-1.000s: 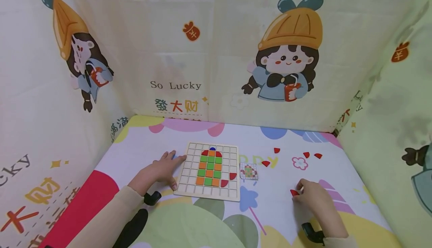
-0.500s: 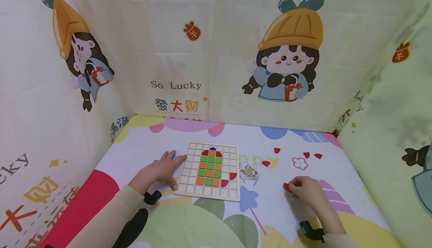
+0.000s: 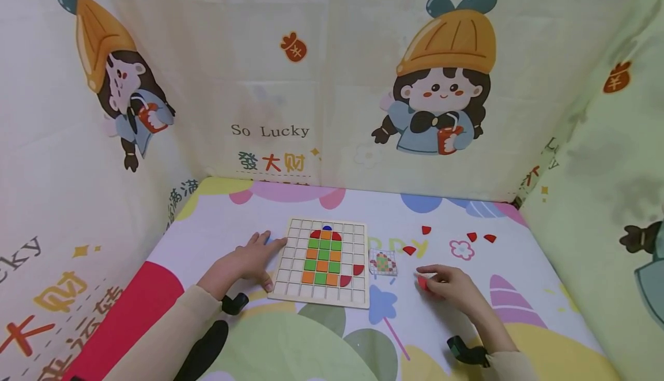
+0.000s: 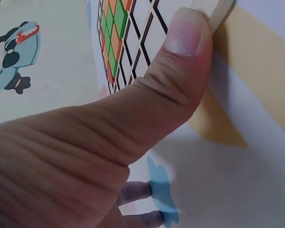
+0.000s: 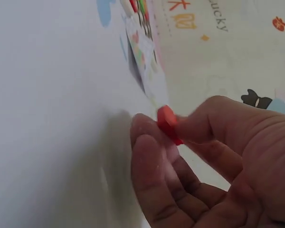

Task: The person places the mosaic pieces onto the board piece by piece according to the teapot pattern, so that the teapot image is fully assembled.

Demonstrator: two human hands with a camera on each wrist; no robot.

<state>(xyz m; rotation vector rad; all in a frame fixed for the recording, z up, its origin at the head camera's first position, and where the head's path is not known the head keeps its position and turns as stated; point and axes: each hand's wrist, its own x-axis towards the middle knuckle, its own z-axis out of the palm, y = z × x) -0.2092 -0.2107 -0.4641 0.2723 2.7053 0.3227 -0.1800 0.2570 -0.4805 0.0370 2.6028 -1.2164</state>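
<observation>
A wooden grid board (image 3: 290, 260) lies on the table, with green and orange square tiles in a column, a blue piece (image 3: 327, 228) on top and several red quarter-round pieces. My left hand (image 3: 248, 264) is spread at the board's left side, its thumb (image 4: 185, 42) resting on the near corner and a fingertip at the left edge. To the right of the board, my right hand (image 3: 456, 290) pinches a red quarter-round tile (image 5: 167, 124) between thumb and fingers, over the tabletop. A small pattern card (image 3: 383, 262) lies between the board and this hand.
Several loose red quarter-round tiles lie at the back right, one of them (image 3: 409, 251) near the card and another (image 3: 490, 238) farthest right. A printed cloth wall (image 3: 353, 81) stands behind the table and on both sides.
My right hand has moved left toward the card with the red quarter-round tile in its fingers. The left hand and the board have stayed where they were.
</observation>
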